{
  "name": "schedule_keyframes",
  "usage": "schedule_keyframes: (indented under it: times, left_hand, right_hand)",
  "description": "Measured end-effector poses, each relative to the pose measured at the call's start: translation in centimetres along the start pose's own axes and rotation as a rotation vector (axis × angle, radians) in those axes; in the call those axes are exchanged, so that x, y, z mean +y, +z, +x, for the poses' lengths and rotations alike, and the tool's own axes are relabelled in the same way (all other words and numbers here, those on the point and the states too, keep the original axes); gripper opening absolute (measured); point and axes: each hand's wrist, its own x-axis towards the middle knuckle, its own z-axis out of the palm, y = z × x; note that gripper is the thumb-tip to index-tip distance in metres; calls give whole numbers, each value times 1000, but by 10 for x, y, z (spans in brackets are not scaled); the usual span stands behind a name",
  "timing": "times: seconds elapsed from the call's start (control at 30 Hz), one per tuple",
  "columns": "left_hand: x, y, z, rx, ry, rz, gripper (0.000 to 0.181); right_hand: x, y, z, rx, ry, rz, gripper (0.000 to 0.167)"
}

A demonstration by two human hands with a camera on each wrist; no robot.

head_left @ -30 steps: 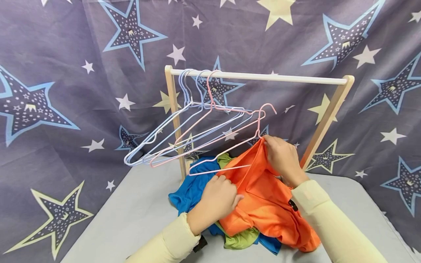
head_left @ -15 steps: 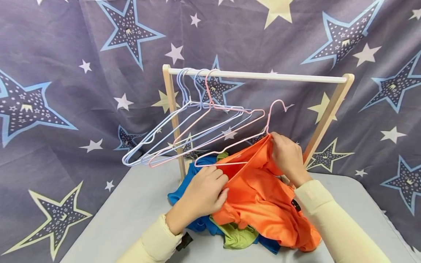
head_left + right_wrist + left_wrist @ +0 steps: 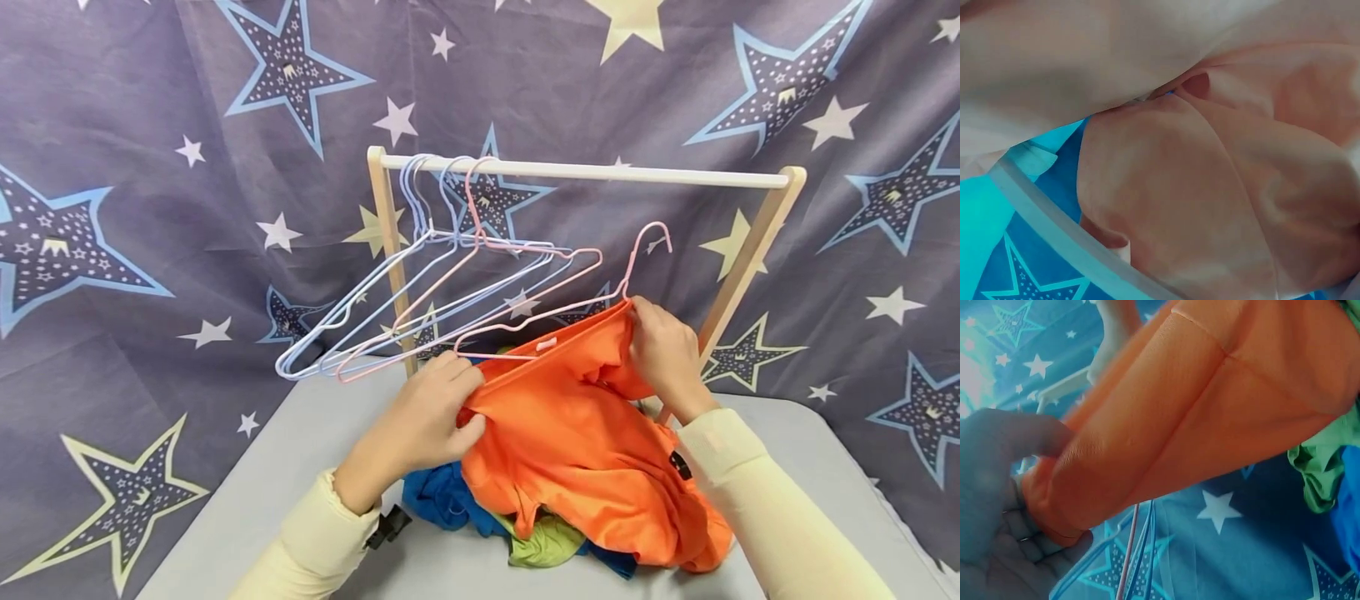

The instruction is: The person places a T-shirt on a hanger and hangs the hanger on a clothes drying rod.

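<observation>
An orange garment [image 3: 570,417] is stretched between both hands, a white tag inside its upper edge. My left hand [image 3: 423,408] grips the left end of that edge; in the left wrist view the hand [image 3: 1016,487] pinches the orange cloth [image 3: 1166,419] between thumb and fingers. My right hand [image 3: 667,350] pinches the edge's right end, beside the neck of a pink hanger [image 3: 628,275]. That hanger's left shoulder and part of its bar show above the cloth; the rest is hidden. Orange cloth [image 3: 1172,194] fills much of the right wrist view.
A rack with a white rail [image 3: 585,171] and wooden posts stands behind. Several blue, white and pink hangers [image 3: 457,242] hang at its left end. Blue [image 3: 450,496] and green clothes [image 3: 547,542] lie under the orange garment on the grey surface [image 3: 277,475].
My left hand has moved left and slightly up, pulling the orange edge wide. My right hand and the pink hanger have shifted right and up; the bar now shows less.
</observation>
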Motion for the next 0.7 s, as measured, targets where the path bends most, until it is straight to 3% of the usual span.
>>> schedule_keyframes:
  times: [0.33, 0.7]
  left_hand:
    - [-11, -26, 7, 101, -38, -125, 18]
    - [-17, -45, 24, 161, 10, -124, 16]
  right_hand:
    - [4, -7, 5, 35, -3, 15, 16]
    - [3, -13, 7, 47, -37, 36, 18]
